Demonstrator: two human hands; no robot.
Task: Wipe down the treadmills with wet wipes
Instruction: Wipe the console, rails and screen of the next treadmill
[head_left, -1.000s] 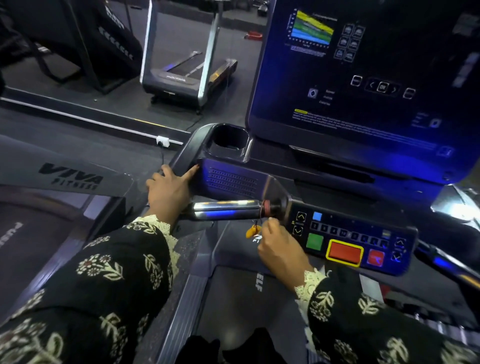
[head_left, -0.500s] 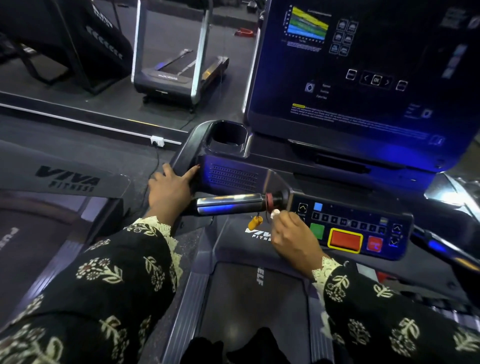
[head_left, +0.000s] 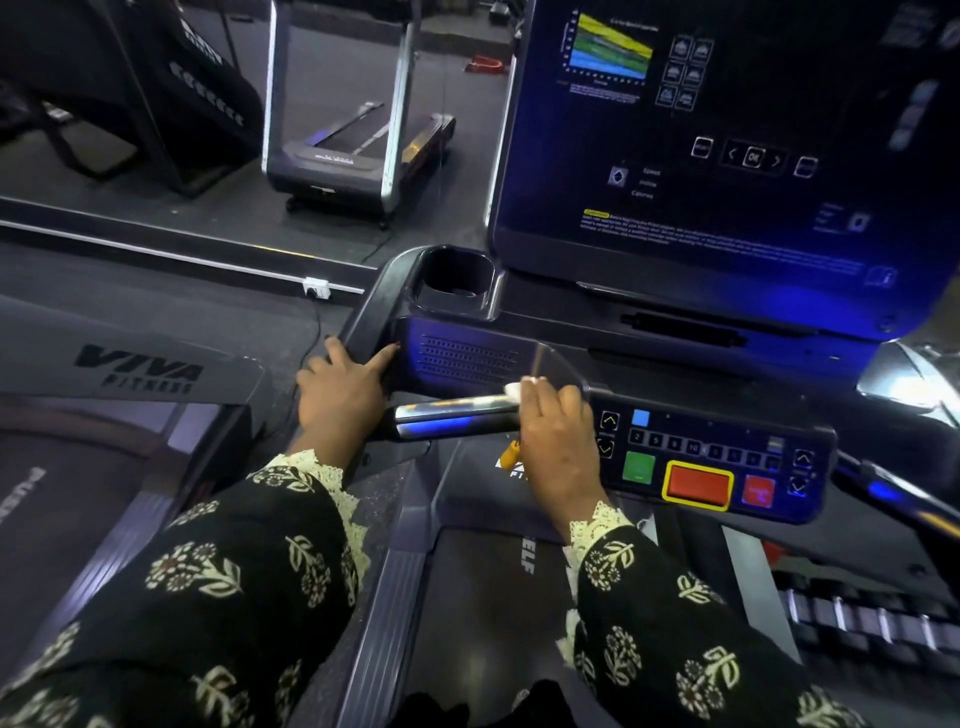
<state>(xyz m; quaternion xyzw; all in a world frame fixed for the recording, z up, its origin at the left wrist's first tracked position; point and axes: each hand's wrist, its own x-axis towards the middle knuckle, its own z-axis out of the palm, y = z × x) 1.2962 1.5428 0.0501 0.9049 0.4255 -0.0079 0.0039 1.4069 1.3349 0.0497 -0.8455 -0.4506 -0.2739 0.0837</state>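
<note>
Treadmill (head_left: 467, 358) is right in front of the person and fills the middle of the view. Its big dark screen (head_left: 727, 156) stands at 1 o'clock. A second treadmill (head_left: 353, 145) sits far back at 11 o'clock. The button panel (head_left: 717, 457) is at 4 o'clock. A shiny silver bar (head_left: 452, 415) sticks out from the panel toward 9 o'clock. The left hand (head_left: 337, 395) lies flat on the dark frame (head_left: 363, 317) at the bar's 9 o'clock end, fingers spread, holding nothing. The right hand (head_left: 558, 441) is at the bar's 3 o'clock end. Its fingers curl over a white wet wipe (head_left: 519, 387) and press it on the bar. A bit of it peeks out at 12 o'clock of the hand.
</note>
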